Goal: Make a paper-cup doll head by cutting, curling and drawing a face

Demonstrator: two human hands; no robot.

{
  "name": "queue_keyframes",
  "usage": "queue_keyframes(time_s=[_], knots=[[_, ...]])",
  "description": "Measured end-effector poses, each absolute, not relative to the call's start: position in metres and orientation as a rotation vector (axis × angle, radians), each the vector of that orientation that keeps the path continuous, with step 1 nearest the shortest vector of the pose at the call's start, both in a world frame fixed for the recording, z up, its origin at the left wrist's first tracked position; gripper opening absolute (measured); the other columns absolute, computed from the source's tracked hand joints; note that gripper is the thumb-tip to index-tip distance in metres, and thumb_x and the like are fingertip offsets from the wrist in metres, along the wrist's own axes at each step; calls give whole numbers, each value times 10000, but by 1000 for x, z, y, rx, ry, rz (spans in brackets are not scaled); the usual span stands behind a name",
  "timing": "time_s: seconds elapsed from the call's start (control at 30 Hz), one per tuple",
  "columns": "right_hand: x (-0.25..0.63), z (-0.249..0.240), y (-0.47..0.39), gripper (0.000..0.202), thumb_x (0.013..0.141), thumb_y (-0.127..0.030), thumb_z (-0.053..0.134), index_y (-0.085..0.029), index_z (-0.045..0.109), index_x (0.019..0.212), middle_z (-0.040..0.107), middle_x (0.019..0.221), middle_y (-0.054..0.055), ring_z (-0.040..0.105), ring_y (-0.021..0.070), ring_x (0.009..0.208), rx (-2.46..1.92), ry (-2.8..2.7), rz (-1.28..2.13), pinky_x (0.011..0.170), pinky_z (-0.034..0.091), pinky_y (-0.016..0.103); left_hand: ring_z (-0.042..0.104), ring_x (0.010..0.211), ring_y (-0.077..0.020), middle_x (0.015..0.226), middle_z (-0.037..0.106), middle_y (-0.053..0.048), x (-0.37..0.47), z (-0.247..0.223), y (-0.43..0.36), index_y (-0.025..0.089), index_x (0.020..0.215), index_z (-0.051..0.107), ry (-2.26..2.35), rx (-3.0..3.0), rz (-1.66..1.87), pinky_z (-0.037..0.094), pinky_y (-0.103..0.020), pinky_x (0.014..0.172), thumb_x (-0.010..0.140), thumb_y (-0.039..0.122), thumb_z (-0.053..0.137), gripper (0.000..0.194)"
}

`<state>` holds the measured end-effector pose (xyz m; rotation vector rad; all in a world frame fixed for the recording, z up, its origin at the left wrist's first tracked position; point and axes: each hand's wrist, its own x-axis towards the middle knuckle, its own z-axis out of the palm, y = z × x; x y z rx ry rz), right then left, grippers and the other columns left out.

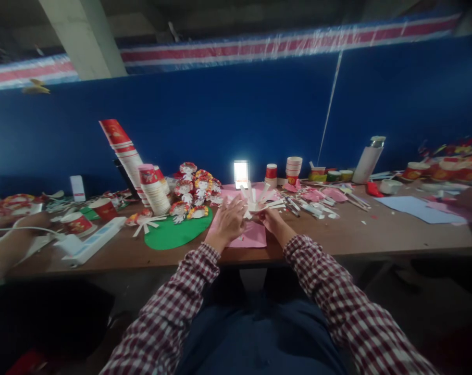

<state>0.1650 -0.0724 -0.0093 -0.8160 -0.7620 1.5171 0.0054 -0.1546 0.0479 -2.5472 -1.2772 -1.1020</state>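
A white paper cup cut into strips fans out between my hands, over a sheet of pink paper. My right hand is closed at the cup's near right side, its fingertips partly hidden by the strips. My left hand lies at the cup's left with its back up and fingers stretched out, near or touching the strips; the contact is blurred. To the left, a green oval sheet carries a cluster of red, white and yellow paper figures.
A leaning stack of paper cups rises at left, near a white power strip. Behind my hands glows a phone screen. Pens and paper scraps litter the right, before a flask. Another person's arm reaches in at left.
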Motion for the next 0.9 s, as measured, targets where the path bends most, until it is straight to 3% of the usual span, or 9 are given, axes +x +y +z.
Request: queue_keyframes(time_s=[0.1,0.33,0.67,0.8,0.9], knots=[[164,-7,-74,330,920,-326,566,-161,548,1205,580,1201,87,606,214,1008,-801,-775,1536,841,527,420,272,1407,-296,1427,473,-118,9,45,-154,189,1223,564,-1150,-2532,-634,4,-569,1156,777,194,629,451],[165,1,-80,322,920,-329,564,-166,555,1198,581,1200,85,606,212,1005,-799,-768,1566,840,529,415,289,1396,-320,1489,380,-126,9,40,-153,269,1362,422,-1297,-2575,-680,-6,-626,1121,761,111,629,655],[164,4,-82,320,924,-329,559,-165,553,1198,582,1197,86,607,210,1002,-760,-759,1595,840,528,415,314,1378,-315,1475,407,-94,20,35,-150,299,1357,442,-1332,-2512,-707,-23,-630,1119,875,221,497,491],[164,4,-80,321,922,-329,561,-165,553,1198,581,1199,87,606,211,1005,-768,-757,1604,842,527,416,310,1375,-328,1460,416,-139,26,31,-137,225,1287,523,-1407,-2436,-749,4,-624,1126,884,148,434,420],[164,6,-82,323,922,-328,563,-166,552,1201,580,1202,87,606,212,1007,-769,-759,1599,842,527,417,249,1409,-309,1474,406,-112,31,31,-130,230,1283,521,-1385,-2465,-762,-7,-621,1130,883,116,410,430]])
